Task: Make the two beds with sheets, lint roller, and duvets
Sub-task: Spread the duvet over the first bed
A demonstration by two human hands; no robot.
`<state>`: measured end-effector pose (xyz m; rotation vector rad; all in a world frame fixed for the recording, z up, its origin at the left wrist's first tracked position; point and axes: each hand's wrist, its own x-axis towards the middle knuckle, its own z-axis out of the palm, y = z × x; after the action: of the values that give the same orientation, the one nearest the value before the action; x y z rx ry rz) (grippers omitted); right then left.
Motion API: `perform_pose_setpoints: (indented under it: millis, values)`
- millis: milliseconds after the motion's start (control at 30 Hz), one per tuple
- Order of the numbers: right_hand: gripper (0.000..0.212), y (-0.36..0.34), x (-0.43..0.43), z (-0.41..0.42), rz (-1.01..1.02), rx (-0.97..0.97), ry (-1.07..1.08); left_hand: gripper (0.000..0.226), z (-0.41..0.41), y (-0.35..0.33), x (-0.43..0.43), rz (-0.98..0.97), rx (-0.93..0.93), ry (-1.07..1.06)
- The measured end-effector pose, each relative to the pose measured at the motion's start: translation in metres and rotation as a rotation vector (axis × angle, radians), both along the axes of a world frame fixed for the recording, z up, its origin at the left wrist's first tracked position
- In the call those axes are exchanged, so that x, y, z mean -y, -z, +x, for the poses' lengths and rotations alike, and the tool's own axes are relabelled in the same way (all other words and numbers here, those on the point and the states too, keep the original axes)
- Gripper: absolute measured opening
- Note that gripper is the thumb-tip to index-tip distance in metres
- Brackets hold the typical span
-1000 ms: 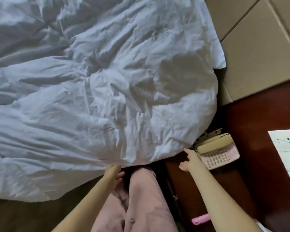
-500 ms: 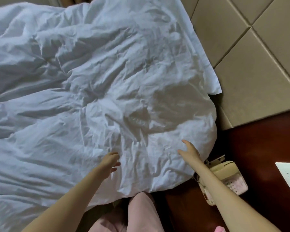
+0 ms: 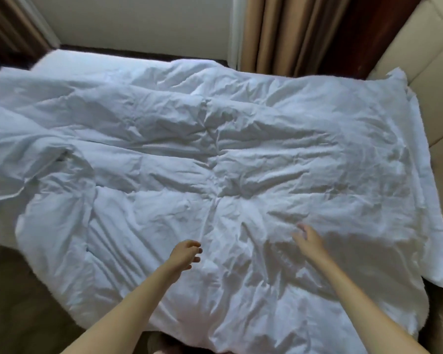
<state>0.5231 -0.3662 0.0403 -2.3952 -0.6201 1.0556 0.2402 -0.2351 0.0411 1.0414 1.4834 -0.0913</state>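
Your left hand (image 3: pixel 186 254) is at lower centre of the frame, fingers loosely curled and gripping nothing. Your right hand (image 3: pixel 309 238), just right of it, has its fingers loosely extended, also empty. The rumpled white duvet (image 3: pixel 215 154) lies beneath both, filling the middle of the frame.

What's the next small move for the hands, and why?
Probably lower both palms and sweep outward to smooth the duvet. It lies spread out but is heavily creased, with a bunched fold at the view's left. The left hand and right hand are over it near the close edge, holding nothing, so smoothing looks like the nearest step.
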Motion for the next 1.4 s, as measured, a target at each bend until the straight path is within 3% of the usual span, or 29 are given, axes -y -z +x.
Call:
perform_pose_setpoints:
  millis: [233, 333, 400, 500, 567, 733, 867, 1033, 1167, 1300, 1400]
  values:
    - [0.034, 0.022, -0.024, -0.163, -0.332, -0.201, -0.409, 0.023, -0.182, -0.008, -0.01, -0.101, -0.107, -0.379]
    - [0.009, 0.023, -0.054, -0.236, -0.356, -0.167, -0.554, 0.025, -0.267, -0.006, -0.013, -0.107, -0.137, -0.522]
    - [0.005, 0.02, -0.082, -0.284, -0.365, -0.124, -0.591, 0.025, -0.322, -0.006, -0.02, -0.102, -0.134, -0.587]
    - [0.028, 0.015, -0.125, -0.361, -0.357, -0.076, -0.617, 0.019, -0.406, -0.011, -0.038, -0.098, -0.146, -0.614]
    - [0.029, 0.006, -0.158, -0.412, -0.353, -0.083, -0.644, 0.018, -0.461, -0.015, -0.054, -0.084, -0.145, -0.629]
    - [0.028, -0.014, -0.243, -0.529, -0.24, -0.212, -0.627, 0.019, -0.572, -0.032, -0.115, -0.045, -0.155, -0.705]
    - [0.025, -0.018, -0.31, -0.592, -0.13, -0.31, -0.616, 0.023, -0.61, -0.034, -0.184, -0.021, -0.116, -0.694]
    - [0.051, 0.001, -0.407, -0.634, -0.036, -0.482, -0.369, 0.024, -0.615, -0.017, -0.286, -0.081, -0.026, -0.584]
    - [0.07, 0.032, -0.507, -0.662, 0.086, -0.761, 0.061, 0.023, -0.623, 0.007, -0.376, -0.149, 0.031, -0.497]
    - [0.052, 0.046, -0.607, -0.702, 0.209, -1.114, 0.48, 0.021, -0.655, 0.018, -0.467, -0.232, -0.012, -0.443]
    - [0.033, 0.031, -0.662, -0.74, 0.263, -1.207, 0.542, 0.025, -0.687, 0.014, -0.528, -0.257, -0.028, -0.397]
